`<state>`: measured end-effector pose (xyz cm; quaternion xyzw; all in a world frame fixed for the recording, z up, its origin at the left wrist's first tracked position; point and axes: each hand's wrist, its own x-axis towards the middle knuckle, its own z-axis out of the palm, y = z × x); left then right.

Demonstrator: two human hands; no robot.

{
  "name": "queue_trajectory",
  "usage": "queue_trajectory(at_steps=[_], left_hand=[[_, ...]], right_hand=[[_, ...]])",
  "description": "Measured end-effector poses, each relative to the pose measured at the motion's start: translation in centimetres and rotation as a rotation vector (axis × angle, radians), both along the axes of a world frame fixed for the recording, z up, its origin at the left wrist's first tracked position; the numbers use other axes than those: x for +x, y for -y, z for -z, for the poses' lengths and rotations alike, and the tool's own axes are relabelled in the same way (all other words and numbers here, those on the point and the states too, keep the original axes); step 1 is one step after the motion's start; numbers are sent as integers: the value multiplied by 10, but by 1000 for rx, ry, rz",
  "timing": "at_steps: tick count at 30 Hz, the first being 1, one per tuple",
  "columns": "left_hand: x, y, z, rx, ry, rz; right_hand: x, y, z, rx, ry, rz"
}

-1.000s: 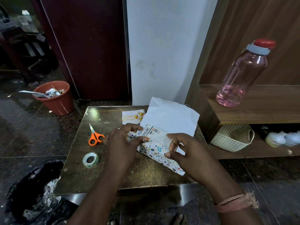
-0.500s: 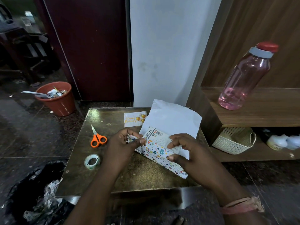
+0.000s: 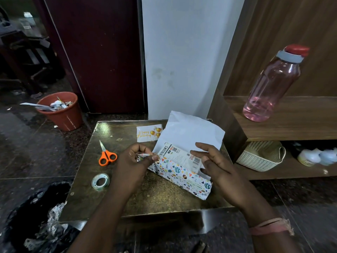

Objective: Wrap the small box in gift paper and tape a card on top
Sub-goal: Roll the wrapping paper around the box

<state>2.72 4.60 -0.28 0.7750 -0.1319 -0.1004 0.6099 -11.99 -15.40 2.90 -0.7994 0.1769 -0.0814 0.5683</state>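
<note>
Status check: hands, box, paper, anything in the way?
Left hand pinches gift paper at the box's end; right hand open beside the box. Box top uncovered. Card, tape roll, scissors lie apart, untouched.

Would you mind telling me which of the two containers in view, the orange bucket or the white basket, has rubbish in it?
The orange bucket on the floor, left of the table; scraps of paper show above its rim. The white basket sits on the lower shelf at right; its contents aren't visible.

- Small box (image 3: 179, 155) is set on the gift paper (image 3: 189, 132), mid table (image 3: 155, 198).
- Card (image 3: 148, 133) is placed behind it, to the left.
- Scissors (image 3: 106, 155) and tape roll (image 3: 100, 182) are laid left of the box, tape nearer.
- Basket (image 3: 259, 156) is kept on the lower shelf at right, bottle (image 3: 273, 84) above.
</note>
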Motion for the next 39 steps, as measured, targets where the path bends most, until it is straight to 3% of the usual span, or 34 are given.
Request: queue_trajectory(at_steps=[7, 19, 25, 29, 34, 39], left_hand=[[-1, 2, 1, 21, 41, -9], [-9, 2, -6, 35, 94, 1], [-10, 0, 3, 256, 490, 68], [-19, 7, 3, 342, 580, 94], [-23, 14, 4, 316, 475, 29], [-25, 16, 0, 277, 275, 39]], right_hand=[[-2, -5, -2, -156, -64, -16], [-3, -3, 0, -126, -147, -130], [-2, 1, -1, -173, -165, -121], [-2, -1, -2, -212, -179, -110], [-2, -5, -1, -308, -153, -122], [2, -9, 3, -217, -129, -68]])
